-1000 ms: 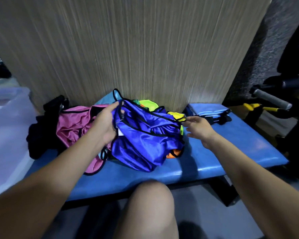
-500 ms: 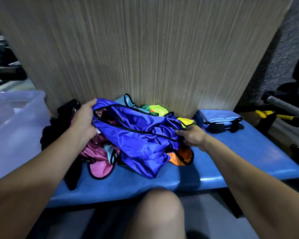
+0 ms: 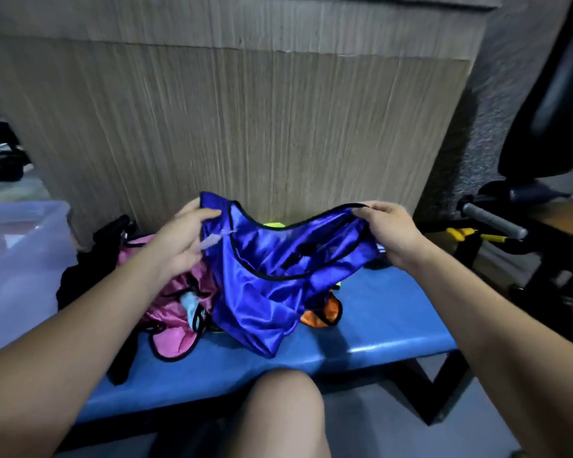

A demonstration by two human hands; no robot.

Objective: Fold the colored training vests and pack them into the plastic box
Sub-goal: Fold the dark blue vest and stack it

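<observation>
Blue vest [image 3: 272, 276] hangs spread above the blue worktop [image 3: 387, 312], left hand [image 3: 176, 239] and right hand [image 3: 391, 233] each gripping a shoulder strap, over pink vest [image 3: 176, 312] and orange vest [image 3: 321, 314], plastic box [image 3: 20, 259] far left.

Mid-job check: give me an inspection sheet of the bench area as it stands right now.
Surface: blue padded bench, black frame.
Job's things: blue vest held up and spread; pink vest, orange vest heaped beneath; plastic box at left.
Clutter: black fabric beside the pile.
Grippers: left hand and right hand each grip the vest's top edge.
Cables: nothing seen.
Surroundings: wood-grain panel behind; gym equipment at right.
</observation>
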